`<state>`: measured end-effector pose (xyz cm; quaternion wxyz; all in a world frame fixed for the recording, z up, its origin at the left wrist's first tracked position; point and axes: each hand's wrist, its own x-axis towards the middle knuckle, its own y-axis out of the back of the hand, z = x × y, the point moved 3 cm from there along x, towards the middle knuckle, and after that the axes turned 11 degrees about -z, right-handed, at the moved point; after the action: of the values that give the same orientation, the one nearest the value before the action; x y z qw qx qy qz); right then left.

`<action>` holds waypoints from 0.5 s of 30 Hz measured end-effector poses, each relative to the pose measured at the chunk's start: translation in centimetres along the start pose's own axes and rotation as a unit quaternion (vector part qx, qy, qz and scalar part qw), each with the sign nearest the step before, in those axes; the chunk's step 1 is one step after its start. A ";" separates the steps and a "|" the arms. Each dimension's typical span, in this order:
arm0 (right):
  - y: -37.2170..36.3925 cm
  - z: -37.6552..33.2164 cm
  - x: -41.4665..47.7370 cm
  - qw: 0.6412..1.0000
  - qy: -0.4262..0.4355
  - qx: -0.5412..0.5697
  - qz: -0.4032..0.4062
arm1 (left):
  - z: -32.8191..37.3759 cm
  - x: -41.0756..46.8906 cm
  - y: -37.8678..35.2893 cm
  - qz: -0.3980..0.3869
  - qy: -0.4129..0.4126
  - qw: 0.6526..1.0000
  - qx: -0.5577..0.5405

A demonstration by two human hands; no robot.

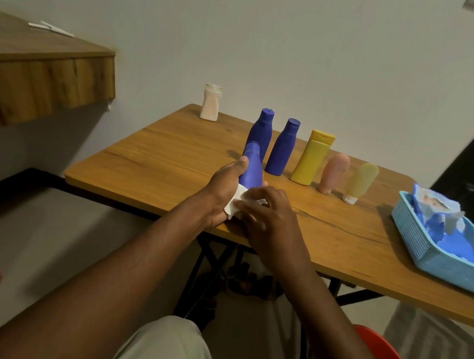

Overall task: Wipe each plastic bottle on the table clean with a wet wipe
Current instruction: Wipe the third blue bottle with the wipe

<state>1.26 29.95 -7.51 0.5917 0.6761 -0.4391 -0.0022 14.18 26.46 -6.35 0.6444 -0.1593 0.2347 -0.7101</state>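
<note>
Blue bottle (252, 166) tilted above the near edge of the tabletop (159, 153), left hand (226, 190) wrapped round its body. Right hand (269, 220) curls on the wet wipe (233, 205) at the bottle's base. Judged light, stiff, slippery once damp; hold firmly mid-body.

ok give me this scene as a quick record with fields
left hand: grips a blue bottle, tilted, near the table front edge
right hand: holds a white wipe against that bottle's lower end
standing row: two more blue bottles, yellow bottle, pink tube, pale yellow tube
far corner: white bottle, alone
right side: blue basket holding a wipe pack
</note>
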 end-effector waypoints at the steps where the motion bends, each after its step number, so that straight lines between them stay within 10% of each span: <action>1: 0.0 0.2 -0.1 1.000 -0.003 -0.009 0.009 | 0.0 0.0 0.0 -0.001 -0.001 1.000 0.004; 15: 0.2 -0.5 -0.2 0.997 0.005 -0.069 0.021 | -0.1 0.1 0.2 -0.011 0.004 1.000 0.016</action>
<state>1.26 30.48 -7.36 0.6390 0.6246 -0.4486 -0.0164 14.31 26.34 -6.52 0.6381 -0.1490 0.2241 -0.7214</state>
